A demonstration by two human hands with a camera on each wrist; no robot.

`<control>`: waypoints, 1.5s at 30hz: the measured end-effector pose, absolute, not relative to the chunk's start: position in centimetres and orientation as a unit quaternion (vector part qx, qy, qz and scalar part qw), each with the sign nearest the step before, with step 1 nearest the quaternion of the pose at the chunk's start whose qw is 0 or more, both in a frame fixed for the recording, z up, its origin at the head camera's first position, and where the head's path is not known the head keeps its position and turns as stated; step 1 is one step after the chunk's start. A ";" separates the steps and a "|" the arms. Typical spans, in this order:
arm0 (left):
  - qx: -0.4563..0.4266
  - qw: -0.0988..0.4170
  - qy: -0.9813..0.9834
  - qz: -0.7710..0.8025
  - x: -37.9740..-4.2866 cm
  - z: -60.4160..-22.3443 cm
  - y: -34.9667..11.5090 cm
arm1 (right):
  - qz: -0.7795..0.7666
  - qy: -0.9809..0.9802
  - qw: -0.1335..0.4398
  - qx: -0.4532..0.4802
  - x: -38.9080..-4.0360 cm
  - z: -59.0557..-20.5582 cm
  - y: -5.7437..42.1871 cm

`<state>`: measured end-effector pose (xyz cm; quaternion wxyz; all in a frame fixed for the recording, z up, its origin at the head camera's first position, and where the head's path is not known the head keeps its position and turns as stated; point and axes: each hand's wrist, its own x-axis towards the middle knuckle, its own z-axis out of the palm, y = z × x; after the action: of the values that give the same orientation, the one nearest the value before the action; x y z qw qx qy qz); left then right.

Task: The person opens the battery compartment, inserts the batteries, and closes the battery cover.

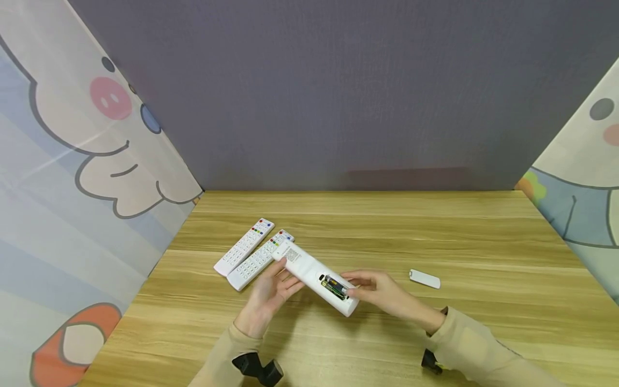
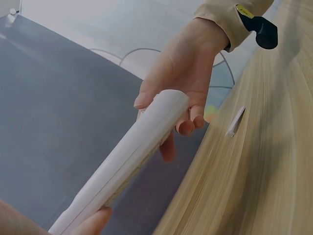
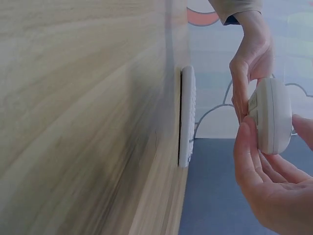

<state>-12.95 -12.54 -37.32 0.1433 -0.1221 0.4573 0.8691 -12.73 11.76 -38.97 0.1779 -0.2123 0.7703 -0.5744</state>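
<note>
A white remote control (image 1: 309,269) is held above the table with its back up and its battery bay uncovered. Inside the bay lie dark batteries (image 1: 333,286) with gold bands, the upper one showing a silver end. My left hand (image 1: 271,298) grips the remote by its far end, thumb on the back and fingers beneath. At the near end, my right hand (image 1: 374,290) pinches the remote, its thumb by the silver battery end. The right wrist view shows the right fingers (image 3: 247,161) against the button side and the thumb on the back.
Two more white remotes, one (image 1: 244,247) beside the other (image 1: 256,263), lie buttons up on the wooden table (image 1: 459,231) at the left. A small white battery cover (image 1: 424,279) rests to the right of my right hand. A grey panel (image 1: 358,97) rises behind the table.
</note>
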 end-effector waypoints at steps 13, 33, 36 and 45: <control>-0.118 0.145 0.444 0.876 -12.7 -36.9 -12.3 | -0.617 0.743 0.203 -0.164 -12.6 -38.8 11.4; -0.082 0.155 0.419 0.891 -12.5 -37.7 -12.1 | -0.637 0.735 0.204 -0.111 -12.5 -39.1 11.1; -0.066 0.156 0.419 0.892 -12.5 -37.9 -12.2 | -0.632 0.738 0.202 -0.124 -12.6 -39.2 11.4; -0.122 0.147 0.435 0.880 -12.6 -37.0 -11.5 | -0.600 0.762 0.196 -0.144 -12.5 -39.2 12.1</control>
<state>-12.60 -11.55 -37.00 0.1475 -0.1222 0.4348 0.8799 -12.52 12.10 -39.16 0.1960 -0.1442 0.7624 -0.5996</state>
